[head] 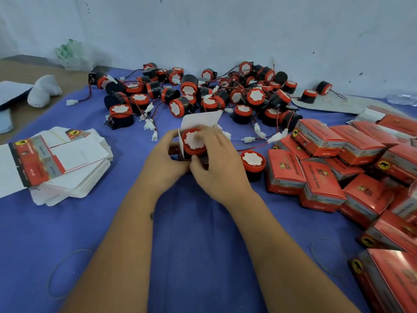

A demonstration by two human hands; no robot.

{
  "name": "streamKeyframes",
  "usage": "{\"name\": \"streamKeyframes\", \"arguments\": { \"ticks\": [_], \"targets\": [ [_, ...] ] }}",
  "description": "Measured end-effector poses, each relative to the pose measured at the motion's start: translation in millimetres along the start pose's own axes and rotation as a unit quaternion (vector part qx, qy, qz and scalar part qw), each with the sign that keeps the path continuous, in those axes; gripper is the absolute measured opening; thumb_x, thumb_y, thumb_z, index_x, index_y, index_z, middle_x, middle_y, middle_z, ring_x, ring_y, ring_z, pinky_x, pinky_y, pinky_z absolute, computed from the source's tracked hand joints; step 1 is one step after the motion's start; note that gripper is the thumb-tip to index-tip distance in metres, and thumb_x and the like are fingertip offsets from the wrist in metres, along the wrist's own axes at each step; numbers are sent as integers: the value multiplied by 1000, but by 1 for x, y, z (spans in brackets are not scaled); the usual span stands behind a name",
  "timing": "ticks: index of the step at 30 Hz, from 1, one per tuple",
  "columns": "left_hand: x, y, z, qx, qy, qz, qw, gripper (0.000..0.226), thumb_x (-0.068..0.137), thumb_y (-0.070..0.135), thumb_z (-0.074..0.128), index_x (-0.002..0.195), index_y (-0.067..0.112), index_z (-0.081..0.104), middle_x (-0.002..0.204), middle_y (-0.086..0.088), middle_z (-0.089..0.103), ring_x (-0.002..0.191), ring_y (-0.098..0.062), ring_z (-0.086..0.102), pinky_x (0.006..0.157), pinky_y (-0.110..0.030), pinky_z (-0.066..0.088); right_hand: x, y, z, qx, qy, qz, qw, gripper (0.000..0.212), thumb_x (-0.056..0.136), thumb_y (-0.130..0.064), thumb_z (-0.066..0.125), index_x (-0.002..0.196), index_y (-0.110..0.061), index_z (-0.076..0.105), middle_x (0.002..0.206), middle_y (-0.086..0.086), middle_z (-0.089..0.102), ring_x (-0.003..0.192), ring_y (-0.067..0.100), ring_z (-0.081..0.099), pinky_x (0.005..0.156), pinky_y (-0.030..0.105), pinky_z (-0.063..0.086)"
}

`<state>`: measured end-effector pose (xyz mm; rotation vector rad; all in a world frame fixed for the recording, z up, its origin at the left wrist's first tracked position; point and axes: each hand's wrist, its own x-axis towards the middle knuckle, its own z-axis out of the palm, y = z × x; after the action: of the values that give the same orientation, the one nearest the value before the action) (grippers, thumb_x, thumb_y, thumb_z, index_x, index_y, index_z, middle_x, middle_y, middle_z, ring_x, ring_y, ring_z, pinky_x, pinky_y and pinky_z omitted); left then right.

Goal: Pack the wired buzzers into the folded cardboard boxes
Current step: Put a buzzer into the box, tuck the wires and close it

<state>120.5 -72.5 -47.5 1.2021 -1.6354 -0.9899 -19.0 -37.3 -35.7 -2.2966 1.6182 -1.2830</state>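
At the middle of the blue cloth both hands hold a small open cardboard box (pixel 200 119) with its white flap standing up. A red-rimmed black buzzer (pixel 194 141) with a white face sits in the box mouth. My left hand (pixel 163 159) grips the box from the left. My right hand (pixel 216 161) curls round the buzzer and box from the right, fingers over the buzzer's edge. Another buzzer (pixel 252 164) stands just right of my right hand. A heap of wired buzzers (pixel 203 93) lies behind the box.
A stack of flat unfolded boxes (pixel 65 163) lies at the left. Several closed red boxes (pixel 338 166) are piled at the right. Loose white connectors and red wires (pixel 259 134) trail between the heap and the pile. Rubber bands (pixel 67 274) lie on the near cloth.
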Motion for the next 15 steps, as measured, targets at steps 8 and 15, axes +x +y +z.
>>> {"name": "streamKeyframes", "arguments": {
  "ticks": [8, 15],
  "targets": [
    [0, -1, 7, 9, 61, -9, 998, 56, 78, 21, 79, 124, 30, 50, 106, 11, 66, 100, -12, 64, 83, -32, 53, -6, -5, 6, -65, 83, 7, 994, 19, 89, -12, 55, 105, -11, 65, 111, 4, 56, 98, 21, 51, 87, 36, 42],
    [0, -2, 5, -4, 88, -14, 996, 61, 74, 19, 84, 120, 34, 47, 110, 15, 63, 102, -7, 60, 86, -28, 50, 8, -4, -14, 417, 297, 360, 780, 47, 95, -5, 50, 136, -23, 34, 84, 14, 52, 60, 13, 56, 58, 22, 48]
  ]
}}
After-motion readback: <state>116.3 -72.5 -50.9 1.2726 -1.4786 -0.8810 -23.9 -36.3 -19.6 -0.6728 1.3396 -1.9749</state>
